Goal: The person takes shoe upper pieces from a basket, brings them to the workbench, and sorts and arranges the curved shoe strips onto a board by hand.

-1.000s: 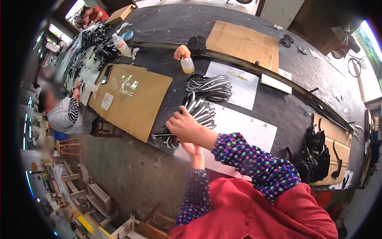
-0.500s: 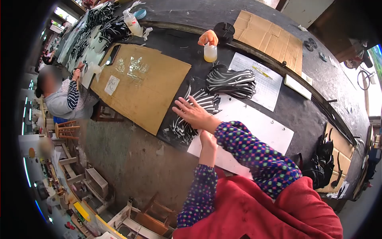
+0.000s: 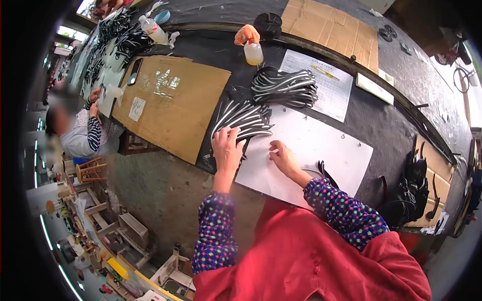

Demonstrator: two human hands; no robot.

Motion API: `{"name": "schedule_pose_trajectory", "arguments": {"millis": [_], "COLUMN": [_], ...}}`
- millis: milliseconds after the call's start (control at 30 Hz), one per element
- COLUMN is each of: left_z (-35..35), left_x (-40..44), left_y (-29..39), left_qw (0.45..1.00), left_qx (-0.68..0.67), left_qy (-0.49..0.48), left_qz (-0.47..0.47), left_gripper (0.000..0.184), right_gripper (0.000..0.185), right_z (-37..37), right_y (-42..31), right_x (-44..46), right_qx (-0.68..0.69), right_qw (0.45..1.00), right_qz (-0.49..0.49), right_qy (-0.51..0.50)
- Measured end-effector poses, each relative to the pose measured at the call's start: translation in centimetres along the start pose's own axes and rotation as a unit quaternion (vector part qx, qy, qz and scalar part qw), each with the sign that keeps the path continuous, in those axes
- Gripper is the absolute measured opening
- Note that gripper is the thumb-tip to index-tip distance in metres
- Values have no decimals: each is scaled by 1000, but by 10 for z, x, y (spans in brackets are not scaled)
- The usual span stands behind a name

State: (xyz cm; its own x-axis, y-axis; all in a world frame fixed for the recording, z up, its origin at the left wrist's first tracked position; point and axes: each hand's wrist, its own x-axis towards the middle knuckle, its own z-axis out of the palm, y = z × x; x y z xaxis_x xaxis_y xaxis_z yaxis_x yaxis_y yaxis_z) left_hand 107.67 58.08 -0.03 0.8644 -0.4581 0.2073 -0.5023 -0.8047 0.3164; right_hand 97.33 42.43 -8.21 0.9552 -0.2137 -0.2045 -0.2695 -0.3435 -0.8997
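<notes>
My left hand (image 3: 228, 152) rests at the near ends of a fan of black-and-white strips (image 3: 240, 118), fingertips bent onto them and thumb apart. I cannot make out a strip gripped in it. Over the white board (image 3: 321, 143), my right hand (image 3: 286, 159) is loosely curled, its fingers somewhat apart and nothing visible in them. A short black strip (image 3: 327, 173) lies on the board by the right wrist. Behind the fan sits a thick bundle of black-and-white strips (image 3: 283, 88), partly on a printed sheet (image 3: 331, 95).
Left of the fan is a cardboard sheet (image 3: 170, 100) with a phone (image 3: 134, 71). Behind stand a bottle of yellowish liquid (image 3: 253, 54) and a black reel (image 3: 267, 26). Black pieces (image 3: 409, 195) lie at right. A co-worker (image 3: 83, 130) works at the far left.
My hands, crossed over the fan before, are now apart. The left rests on the strips' near ends; the right has drawn back over the board. The strips lie more evenly, and the short strip shows.
</notes>
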Motion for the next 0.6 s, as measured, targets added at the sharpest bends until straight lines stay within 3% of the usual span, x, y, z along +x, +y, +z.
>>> {"name": "schedule_pose_trajectory", "arguments": {"millis": [67,133,200,333,400,433,500,533,600], "left_z": [16,28,35,36,26,22,19,29,37], "left_x": [1,1,1,-1,-1,-1,-3,-7,-15], "left_y": [-3,-5,-6,-6,2,7,21,23,51], "left_qw": [999,998,997,994,996,996,992,983,862], "left_qx": [24,37,50,43,12,13,-119,-182,-451], "left_qy": [-31,-26,-1,24,8,8,-50,-24,-127], "left_qz": [10,34,57,95,83,85,6,11,-194], "left_gripper": [32,31,25,17,11,11,13,16,24], "right_gripper": [32,21,18,19,24,27,33,33,33], "right_z": [-2,-19,-35,-75,-94,-103,-112,-113,-115], "right_y": [2,-14,-19,4,20,27,36,40,44], "right_x": [-5,-19,-45,-101,-125,-133,-144,-146,-146], "right_qx": [49,25,4,-89,-139,-188,-274,-273,-295], "right_qw": [996,992,994,993,978,964,932,932,935], "right_qz": [60,12,6,-2,69,56,60,61,84], "right_qy": [-34,-124,-107,81,142,179,229,232,181]}}
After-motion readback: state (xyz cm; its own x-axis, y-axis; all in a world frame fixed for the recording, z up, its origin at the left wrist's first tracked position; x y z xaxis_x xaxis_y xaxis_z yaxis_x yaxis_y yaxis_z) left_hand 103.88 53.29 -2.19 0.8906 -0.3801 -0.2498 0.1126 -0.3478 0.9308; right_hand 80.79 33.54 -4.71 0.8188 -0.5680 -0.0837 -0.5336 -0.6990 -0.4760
